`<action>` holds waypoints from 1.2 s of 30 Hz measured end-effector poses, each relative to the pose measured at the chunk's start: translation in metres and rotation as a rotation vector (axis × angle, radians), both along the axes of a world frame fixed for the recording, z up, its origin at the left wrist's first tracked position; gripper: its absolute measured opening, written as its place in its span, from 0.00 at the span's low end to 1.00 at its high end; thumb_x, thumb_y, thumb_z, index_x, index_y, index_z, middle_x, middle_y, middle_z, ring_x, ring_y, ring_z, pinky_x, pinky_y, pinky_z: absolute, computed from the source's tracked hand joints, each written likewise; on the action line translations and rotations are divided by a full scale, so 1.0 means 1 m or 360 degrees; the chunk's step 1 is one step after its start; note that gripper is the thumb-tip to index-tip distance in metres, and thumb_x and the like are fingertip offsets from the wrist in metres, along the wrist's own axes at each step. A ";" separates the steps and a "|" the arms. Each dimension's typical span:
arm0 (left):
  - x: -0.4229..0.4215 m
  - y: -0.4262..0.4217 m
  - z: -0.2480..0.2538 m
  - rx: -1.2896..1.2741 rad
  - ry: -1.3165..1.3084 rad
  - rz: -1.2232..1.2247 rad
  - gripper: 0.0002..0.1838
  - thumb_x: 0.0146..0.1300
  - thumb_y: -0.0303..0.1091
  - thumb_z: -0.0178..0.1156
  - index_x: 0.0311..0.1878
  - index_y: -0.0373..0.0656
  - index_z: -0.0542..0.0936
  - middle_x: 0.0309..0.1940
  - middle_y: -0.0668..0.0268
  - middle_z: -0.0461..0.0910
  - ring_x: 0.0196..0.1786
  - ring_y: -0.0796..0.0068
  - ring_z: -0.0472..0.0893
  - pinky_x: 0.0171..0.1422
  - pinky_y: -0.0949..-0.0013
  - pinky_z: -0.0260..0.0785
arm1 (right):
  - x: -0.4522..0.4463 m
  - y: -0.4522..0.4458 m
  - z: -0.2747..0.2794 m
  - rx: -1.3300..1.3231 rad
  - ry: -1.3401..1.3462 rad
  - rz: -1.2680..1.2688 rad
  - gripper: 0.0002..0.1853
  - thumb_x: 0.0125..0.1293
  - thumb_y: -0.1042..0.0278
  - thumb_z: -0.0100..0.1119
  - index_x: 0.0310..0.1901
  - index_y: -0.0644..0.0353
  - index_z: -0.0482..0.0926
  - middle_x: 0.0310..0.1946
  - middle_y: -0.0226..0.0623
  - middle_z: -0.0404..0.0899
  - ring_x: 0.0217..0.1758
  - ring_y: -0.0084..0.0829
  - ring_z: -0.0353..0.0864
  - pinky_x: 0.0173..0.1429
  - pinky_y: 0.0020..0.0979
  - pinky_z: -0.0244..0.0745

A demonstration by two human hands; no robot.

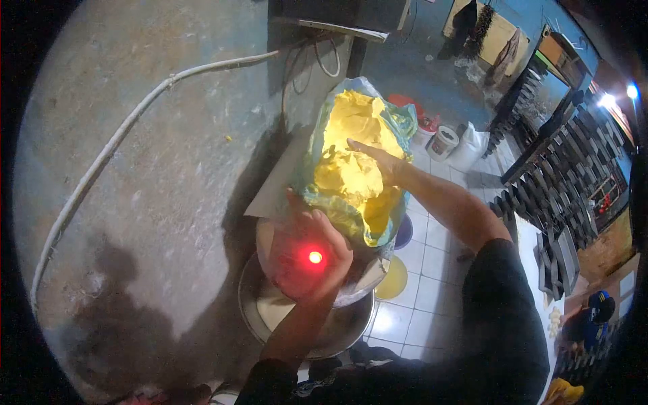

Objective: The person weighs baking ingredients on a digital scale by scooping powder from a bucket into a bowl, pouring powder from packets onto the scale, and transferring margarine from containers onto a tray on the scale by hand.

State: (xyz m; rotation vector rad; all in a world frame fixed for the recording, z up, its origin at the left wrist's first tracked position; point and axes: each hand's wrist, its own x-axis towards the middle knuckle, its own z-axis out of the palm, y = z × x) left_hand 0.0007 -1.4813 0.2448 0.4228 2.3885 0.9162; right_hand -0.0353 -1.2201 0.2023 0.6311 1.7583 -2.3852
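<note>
A large yellow, butter-like mass (358,121) fills a box lined with a bluish-green plastic bag (408,121). My right hand (381,162) presses into the yellow mass at its right side, fingers around a lump of it. Lower down, my left hand (327,246) is beside a round, reddish-lit item whose nature I cannot make out, under the bag's lower edge; a red glare covers part of it. Beneath my left forearm sits a wide metal bowl (248,307) with something pale inside.
A stained wall (155,169) with a pale pipe (135,121) rises on the left. White buckets (443,143) and a white sack (470,148) stand on the tiled floor (428,263). Stacked dark metal pans (560,169) and another person (590,327) are at the right.
</note>
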 end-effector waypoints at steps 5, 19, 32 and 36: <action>-0.008 0.019 -0.067 0.1082 0.0519 0.0245 0.32 0.76 0.50 0.38 0.74 0.36 0.56 0.60 0.44 0.71 0.59 0.53 0.74 0.62 0.55 0.65 | -0.005 0.005 -0.024 -0.0364 0.0039 0.0175 0.29 0.69 0.44 0.56 0.61 0.59 0.73 0.52 0.37 0.81 0.51 0.31 0.83 0.57 0.35 0.79; -0.014 0.053 -0.114 0.1581 0.0726 0.0386 0.32 0.75 0.50 0.40 0.74 0.36 0.56 0.64 0.45 0.65 0.64 0.52 0.67 0.67 0.54 0.57 | 0.009 -0.031 -0.012 -0.0560 -0.0028 0.0148 0.28 0.70 0.43 0.53 0.60 0.57 0.75 0.55 0.37 0.81 0.54 0.33 0.82 0.61 0.38 0.77; -0.017 0.055 -0.123 0.1609 0.0807 0.0442 0.32 0.75 0.49 0.42 0.74 0.37 0.56 0.67 0.46 0.60 0.68 0.51 0.61 0.71 0.53 0.50 | 0.024 -0.054 -0.024 -0.0678 0.0165 0.0251 0.27 0.73 0.44 0.49 0.61 0.57 0.74 0.56 0.38 0.80 0.56 0.35 0.81 0.64 0.40 0.75; -0.018 0.056 -0.124 0.1610 0.0838 0.0454 0.32 0.75 0.49 0.42 0.74 0.37 0.56 0.68 0.46 0.59 0.70 0.50 0.59 0.72 0.52 0.47 | 0.039 -0.061 -0.030 -0.0560 0.0206 0.0253 0.27 0.72 0.46 0.50 0.62 0.58 0.73 0.57 0.41 0.79 0.57 0.36 0.80 0.65 0.40 0.74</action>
